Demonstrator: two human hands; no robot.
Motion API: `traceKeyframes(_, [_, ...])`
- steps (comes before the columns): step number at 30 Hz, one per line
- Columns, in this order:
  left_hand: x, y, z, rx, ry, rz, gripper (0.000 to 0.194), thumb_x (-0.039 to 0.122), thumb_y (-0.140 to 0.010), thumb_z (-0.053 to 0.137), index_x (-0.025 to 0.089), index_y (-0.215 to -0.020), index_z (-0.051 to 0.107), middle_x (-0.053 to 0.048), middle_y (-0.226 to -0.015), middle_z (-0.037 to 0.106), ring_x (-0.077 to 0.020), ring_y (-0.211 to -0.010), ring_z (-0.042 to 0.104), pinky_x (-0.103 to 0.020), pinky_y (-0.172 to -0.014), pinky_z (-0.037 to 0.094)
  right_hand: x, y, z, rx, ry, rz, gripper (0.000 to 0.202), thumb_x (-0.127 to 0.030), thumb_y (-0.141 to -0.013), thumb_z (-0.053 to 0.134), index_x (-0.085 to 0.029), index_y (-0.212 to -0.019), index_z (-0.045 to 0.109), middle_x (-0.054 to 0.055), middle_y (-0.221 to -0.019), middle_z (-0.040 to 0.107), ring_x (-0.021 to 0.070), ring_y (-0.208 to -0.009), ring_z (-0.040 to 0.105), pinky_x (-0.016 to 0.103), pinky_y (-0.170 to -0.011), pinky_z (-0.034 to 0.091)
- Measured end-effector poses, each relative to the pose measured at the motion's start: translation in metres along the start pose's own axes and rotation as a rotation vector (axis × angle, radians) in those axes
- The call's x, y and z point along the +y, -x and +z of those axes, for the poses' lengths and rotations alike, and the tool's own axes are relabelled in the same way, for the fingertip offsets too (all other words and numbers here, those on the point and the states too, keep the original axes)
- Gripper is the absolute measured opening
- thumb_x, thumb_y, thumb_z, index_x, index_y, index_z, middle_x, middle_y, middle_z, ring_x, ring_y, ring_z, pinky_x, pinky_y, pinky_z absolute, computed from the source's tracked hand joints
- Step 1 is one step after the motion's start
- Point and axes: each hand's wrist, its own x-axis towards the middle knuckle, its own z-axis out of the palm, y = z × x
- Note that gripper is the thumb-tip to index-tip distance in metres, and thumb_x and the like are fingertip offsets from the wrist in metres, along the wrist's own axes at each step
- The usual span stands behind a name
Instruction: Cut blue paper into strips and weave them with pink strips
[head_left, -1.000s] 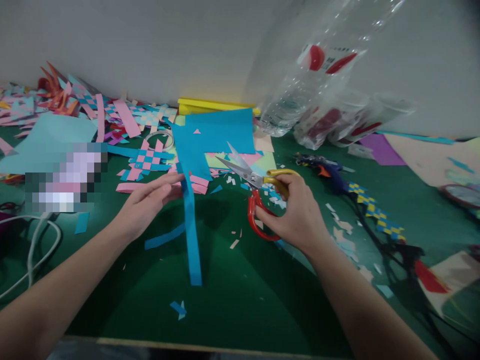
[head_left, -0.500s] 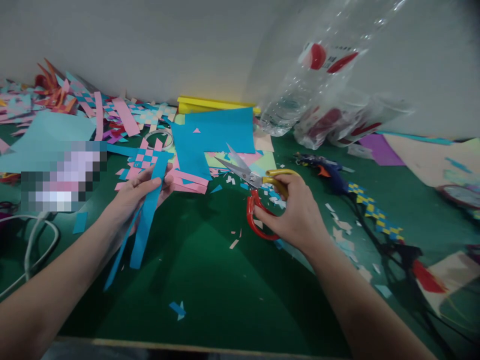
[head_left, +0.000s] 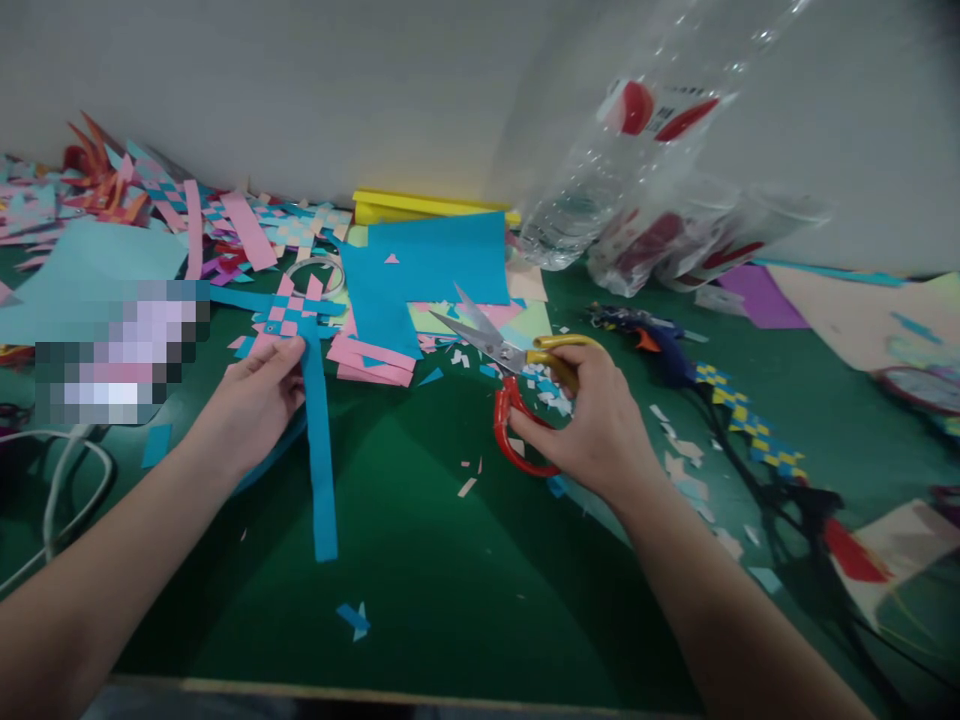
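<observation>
Between thumb and fingers, my left hand [head_left: 259, 405] pinches a blue paper strip [head_left: 321, 460] that hangs down toward the table's front. Another blue strip curves below that hand, partly hidden by it. Just beyond the fingertips lies a pink and blue woven paper piece [head_left: 289, 308], its strip ends sticking out. My right hand [head_left: 589, 425] is closed round the handles of a pair of scissors [head_left: 499, 355], one yellow and one red. The blades stand apart and point up and left, over small paper scraps. Nothing is between the blades.
A blue paper sheet [head_left: 450, 255] lies at the back with pink strips [head_left: 375, 360] below it. A tape roll [head_left: 315, 275] rests left of it. Plastic-wrapped cups [head_left: 645, 160] lean on the wall. A glue gun [head_left: 667, 350] and its cord lie right; a pixelated device [head_left: 124, 350] lies left.
My left hand has moved left and a little down and turned palm-down. The blue strip has swung from a slant to hang nearly straight. My right hand and the scissors have barely moved.
</observation>
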Motion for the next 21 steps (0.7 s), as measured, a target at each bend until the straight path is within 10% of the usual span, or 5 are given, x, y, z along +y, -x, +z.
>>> traceKeyframes(8, [0.0015,0.0050,0.0013,0.044,-0.474,0.255,0.011,0.026,-0.082,0.071,0.018,-0.082,0.065,0.002,-0.077,0.056,-0.0089,-0.068,0.050,-0.023,-0.065,0.040,0.0015,0.0003,0.0002,0.024,0.026,-0.038,0.050,-0.045,-0.076,0.067,-0.021,-0.114,0.046,0.011,-0.101,0.060,0.0279,-0.086,0.061,0.045,-0.075,0.049])
traceKeyframes(13, [0.0019,0.0050,-0.0014,-0.133,-0.835,0.382,0.018,0.035,-0.090,0.060,0.018,-0.083,0.060,0.002,-0.070,0.051,-0.0112,-0.062,0.043,-0.026,-0.058,0.033,0.0006,0.0006,0.0003,0.025,0.027,-0.034,0.052,-0.046,-0.076,0.066,-0.020,-0.116,0.046,0.011,-0.100,0.060,0.0294,-0.088,0.061,0.047,-0.078,0.049])
traceKeyframes(21, [0.0023,0.0070,0.0012,-0.206,-0.941,0.367,0.023,0.041,-0.092,0.052,0.019,-0.085,0.053,0.004,-0.064,0.045,-0.0111,-0.054,0.039,-0.026,-0.051,0.031,0.0006,0.0007,0.0021,0.034,0.019,-0.045,0.052,-0.047,-0.075,0.066,-0.020,-0.114,0.047,0.011,-0.100,0.060,0.0299,-0.090,0.060,0.046,-0.079,0.049])
